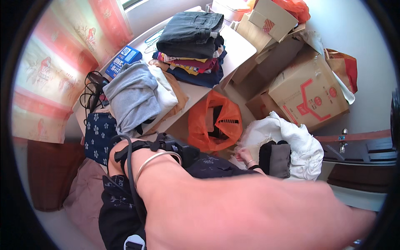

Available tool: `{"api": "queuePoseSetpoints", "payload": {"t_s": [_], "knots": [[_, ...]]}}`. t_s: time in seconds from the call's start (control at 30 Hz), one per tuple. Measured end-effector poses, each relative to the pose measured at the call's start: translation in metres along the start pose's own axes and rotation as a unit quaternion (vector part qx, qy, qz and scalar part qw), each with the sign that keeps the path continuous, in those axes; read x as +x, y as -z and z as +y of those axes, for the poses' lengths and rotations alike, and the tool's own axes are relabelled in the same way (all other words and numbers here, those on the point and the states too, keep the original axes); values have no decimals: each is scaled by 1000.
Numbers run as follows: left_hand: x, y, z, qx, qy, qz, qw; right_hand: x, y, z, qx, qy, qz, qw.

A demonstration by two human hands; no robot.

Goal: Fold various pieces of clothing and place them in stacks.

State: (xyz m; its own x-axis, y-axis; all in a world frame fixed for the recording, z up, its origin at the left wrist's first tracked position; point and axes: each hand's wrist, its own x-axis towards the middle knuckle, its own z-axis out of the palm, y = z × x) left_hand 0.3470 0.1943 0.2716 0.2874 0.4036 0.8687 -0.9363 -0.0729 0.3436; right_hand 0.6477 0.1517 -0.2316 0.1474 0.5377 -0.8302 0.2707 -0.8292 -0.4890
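Very large and blurred, my left hand (256, 209) crosses the foreground close to the camera, its fingers reaching the right rim. A bangle and a black strap with a device are on that wrist. My right hand (244, 155), small and partly curled, rests at the edge of a white fringed cloth (307, 151); its grip is unclear. Beside it, folded black and grey fabric (280, 159) lies on the cloth. An orange plastic bag (200, 137) stands open nearby. Dark jeans (190, 34) top a stack of folded clothes, with a grey garment (134, 93) to their left.
A white table (243, 47) carries the clothes, a blue box (123, 61), a black cable (89, 97) and a dark flowered fabric item (100, 134). Cardboard boxes (309, 90) are piled at the right, near a red-and-brown bag (347, 68). A patterned curtain (62, 62) hangs at the left.
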Motion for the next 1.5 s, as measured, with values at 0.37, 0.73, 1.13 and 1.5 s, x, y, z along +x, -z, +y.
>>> {"api": "queuePoseSetpoints", "payload": {"t_s": [0.37, 0.73, 1.13, 1.5], "knots": [[-13, -14, 0, 210, 7, 3, 978, 11, 1, 29, -48, 43, 3, 998], [-37, -28, 57, 660, -141, -2, 738, 8, 0, 39, 11, 54, -33, 998], [-60, -43, 39, 751, -353, 60, 554, -19, 9, 45, -36, 18, -14, 999], [-70, -45, 43, 775, -321, 79, 539, -16, 6, 53, -22, 38, -18, 999]]}}
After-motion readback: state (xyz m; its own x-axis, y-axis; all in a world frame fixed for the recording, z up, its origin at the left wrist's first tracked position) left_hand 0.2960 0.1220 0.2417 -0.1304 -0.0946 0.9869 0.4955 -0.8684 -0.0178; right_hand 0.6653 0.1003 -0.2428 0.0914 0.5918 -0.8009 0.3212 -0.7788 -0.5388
